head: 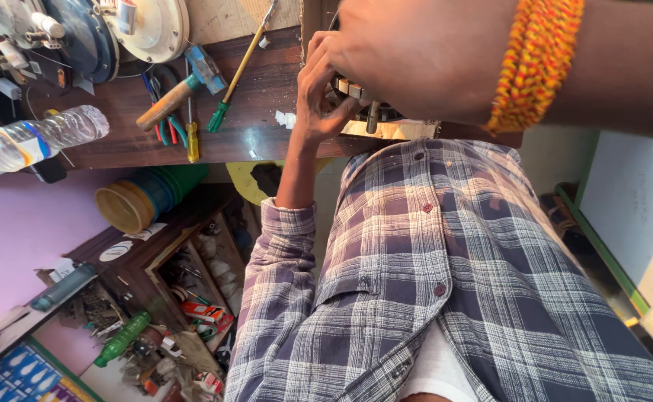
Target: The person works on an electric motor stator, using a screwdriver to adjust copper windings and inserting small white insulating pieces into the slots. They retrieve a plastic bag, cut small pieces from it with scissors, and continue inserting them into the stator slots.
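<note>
both hands clenched on a ridged metal motor core [356, 93] at the dark glossy wooden bench [259, 126] edge, left hand [322, 89] under, right hand [415, 56] on top

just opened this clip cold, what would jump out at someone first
Most striking is the orange and yellow thread band round the wrist at top right. Just left of it, both hands, the left hand and the right hand, close on a small metal part at the edge of the dark wooden bench. The checked shirt fills the lower middle, and a hammer and screwdrivers lie at upper left.
</note>
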